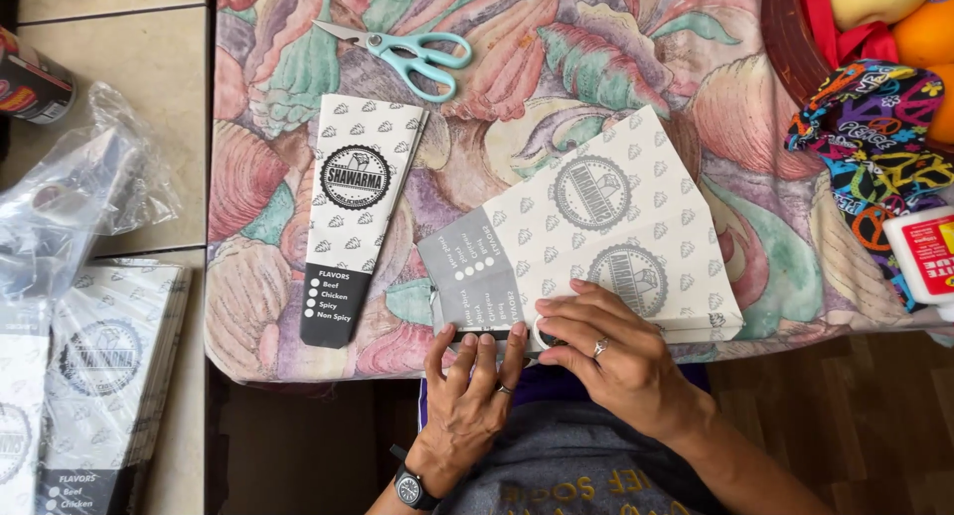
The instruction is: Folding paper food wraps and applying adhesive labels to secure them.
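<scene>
On the floral tablecloth (298,177) you are pressing a flattened white paper sleeve (616,227), printed with round grey emblems and a grey panel, at the near table edge. Your left hand (475,391) is lying open, fingertips on it; your right hand (606,361) is pinching its lower edge. Left of it is lying a folded sleeve (353,217) with a black label end, and beyond it teal scissors (412,53).

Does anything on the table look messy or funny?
Nothing is spilled or torn. The printed paper sheet under the left hand and right hand lies crooked to the table edge. The teal scissors sit with blades apart, and a colourful cloth is bunched beside the fruit basket.
</scene>
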